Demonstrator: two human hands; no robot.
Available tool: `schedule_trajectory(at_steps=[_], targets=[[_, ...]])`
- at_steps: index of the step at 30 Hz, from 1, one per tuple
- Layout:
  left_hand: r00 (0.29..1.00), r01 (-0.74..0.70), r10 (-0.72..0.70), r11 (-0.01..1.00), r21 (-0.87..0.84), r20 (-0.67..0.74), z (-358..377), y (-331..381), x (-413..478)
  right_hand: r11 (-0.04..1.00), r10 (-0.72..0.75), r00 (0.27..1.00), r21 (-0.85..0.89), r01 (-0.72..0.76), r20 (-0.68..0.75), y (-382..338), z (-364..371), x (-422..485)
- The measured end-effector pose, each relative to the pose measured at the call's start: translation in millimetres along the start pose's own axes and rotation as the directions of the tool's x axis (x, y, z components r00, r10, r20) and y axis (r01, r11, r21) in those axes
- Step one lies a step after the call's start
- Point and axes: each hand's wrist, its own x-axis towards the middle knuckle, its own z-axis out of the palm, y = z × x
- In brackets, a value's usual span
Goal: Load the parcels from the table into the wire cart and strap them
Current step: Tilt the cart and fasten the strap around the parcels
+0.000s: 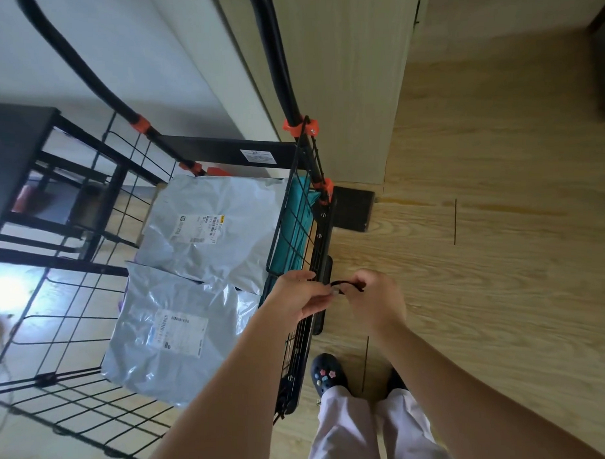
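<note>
A black wire cart is seen in the middle of the frame, with its long handle rising toward the upper left. Inside the cart two grey parcels are lying flat: one grey parcel in the centre and a second grey parcel below it, in the lower left, partly tucked under the first. A teal parcel is set upright against the right wall of the cart.

At the right edge of the cart, in the lower centre, a thin black strap is pinched between both hands. The left hand is closed on one end of it, with the fingers curled, just beside the cart rim. The right hand is closed on the other end. The two hands are nearly touching.

A dark bench is seen at the left edge, beside the cart, above the wooden floor.
</note>
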Motion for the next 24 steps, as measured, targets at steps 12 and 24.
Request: schedule_trajectory(at_steps=[12,24], targets=[[0.998,0.021,-0.018,0.998,-0.051,0.052,5.3,0.3,16.7,0.992,-0.106,0.987,0.058,0.114,-0.118,4.0,2.7,3.5],[0.996,-0.049,0.058,0.991,-0.126,0.068,5.8,0.7,12.6,0.998,0.062,0.988,-0.014,-0.064,-0.139,-4.1,1.1,15.2]])
